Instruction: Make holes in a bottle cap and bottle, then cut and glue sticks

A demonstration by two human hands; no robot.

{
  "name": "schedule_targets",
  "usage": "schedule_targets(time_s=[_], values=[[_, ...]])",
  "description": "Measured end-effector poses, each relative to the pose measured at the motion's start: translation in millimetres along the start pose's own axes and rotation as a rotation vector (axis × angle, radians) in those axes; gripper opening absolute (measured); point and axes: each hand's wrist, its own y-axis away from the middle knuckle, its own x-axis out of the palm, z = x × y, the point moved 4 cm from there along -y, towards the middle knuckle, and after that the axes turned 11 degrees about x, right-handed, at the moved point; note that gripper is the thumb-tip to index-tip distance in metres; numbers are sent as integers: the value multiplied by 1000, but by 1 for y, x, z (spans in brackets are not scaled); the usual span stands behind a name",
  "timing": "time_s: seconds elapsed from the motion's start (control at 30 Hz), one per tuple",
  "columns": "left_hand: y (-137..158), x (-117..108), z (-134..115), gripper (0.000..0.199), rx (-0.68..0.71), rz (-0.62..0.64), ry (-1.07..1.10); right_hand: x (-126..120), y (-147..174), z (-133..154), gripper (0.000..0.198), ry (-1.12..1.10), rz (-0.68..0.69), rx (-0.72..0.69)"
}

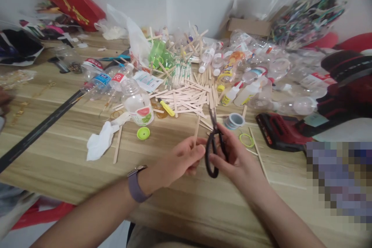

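Observation:
My right hand (232, 151) is wrapped round the black handles of a pair of scissors (211, 162), whose blades point away from me toward the stick pile. Beside it, my left hand (186, 155) pinches a thin wooden craft stick (197, 131) that stands up between thumb and fingers. The scissor handles sit close to the left fingertips. Just beyond both hands lies a heap of loose wooden craft sticks (186, 99). A yellow utility knife (167, 107) rests at the heap's near left edge. To the right of the scissors is a grey roll of tape (234, 121).
A clear bottle with a fruit label (136, 102), a green lid (143, 133) and crumpled tissue (100, 141) lie to the left. Glue bottles (231, 93), several plastic bottles and a red-black power tool (279, 128) stand right. A long black strip (40, 126) crosses the left side.

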Motion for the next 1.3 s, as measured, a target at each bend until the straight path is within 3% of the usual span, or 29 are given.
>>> schedule_targets(time_s=[0.1,0.17,0.37,0.47,0.77,1.07,1.3], values=[[-2,-9,3,30,-59,-190,92,-18,-2,-5,57,24,-115,23],[-3,-12,0,25,-56,-242,32,-26,-3,-1,50,204,-147,-63],[-4,-9,-4,31,-103,-166,-83,-28,5,17,38,842,-185,-445],[-3,-8,-5,29,-65,-146,-98,-27,10,18,41,999,-219,-559],[-4,-5,-5,29,86,-58,-8,-15,11,11,44,975,-177,-556],[-3,-4,-6,29,94,-34,-3,-14,15,5,41,1018,-213,-587],[-4,-3,-5,31,103,-22,55,-17,14,-7,57,924,-178,-521]])
